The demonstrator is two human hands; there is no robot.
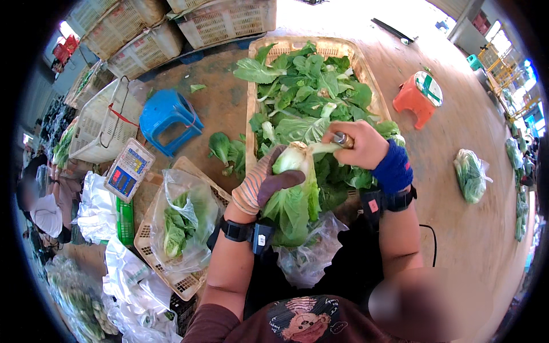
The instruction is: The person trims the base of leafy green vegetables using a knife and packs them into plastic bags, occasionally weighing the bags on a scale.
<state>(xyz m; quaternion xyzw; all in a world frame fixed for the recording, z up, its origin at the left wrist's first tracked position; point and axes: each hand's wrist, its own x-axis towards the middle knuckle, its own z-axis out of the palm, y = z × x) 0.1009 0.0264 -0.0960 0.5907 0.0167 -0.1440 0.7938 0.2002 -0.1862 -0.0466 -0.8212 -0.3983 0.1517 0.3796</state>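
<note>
- Floor (pixel 432 188): brown, smooth, brightly lit toward the far opening.
- Large crate (pixel 370 74): pale plastic, filled with loose leafy greens (pixel 306 86), in front of the person.
- Stacked crates (pixel 229 26): slatted, dirty white, far left.
- Stools: one blue (pixel 166 117), left; one orange-red (pixel 409 100) with a pale top, right.
- Bagged greens (pixel 472 176): on the floor, right.
- Low crate (pixel 166 280): at left, bearing a clear bag with greens inside.
- Leafy head (pixel 300 194): held above the crate's near end, pale base up, leaves hanging.
- Left hand (pixel 260 180): striped glove; grip closed round the head near its base.
- Right hand (pixel 363 143): bare, blue wristband; grip clamped on a tool handle (pixel 343 139), fingers meeting a pale stalk; blade not discernible.
- Scale (pixel 128 170): keypad and red-lit display.
- Shirt (pixel 309 323): dark, cartoon animal print with small lettering.
- Wrist devices: one white label (pixel 262 240), one pink (pixel 373 204).
</note>
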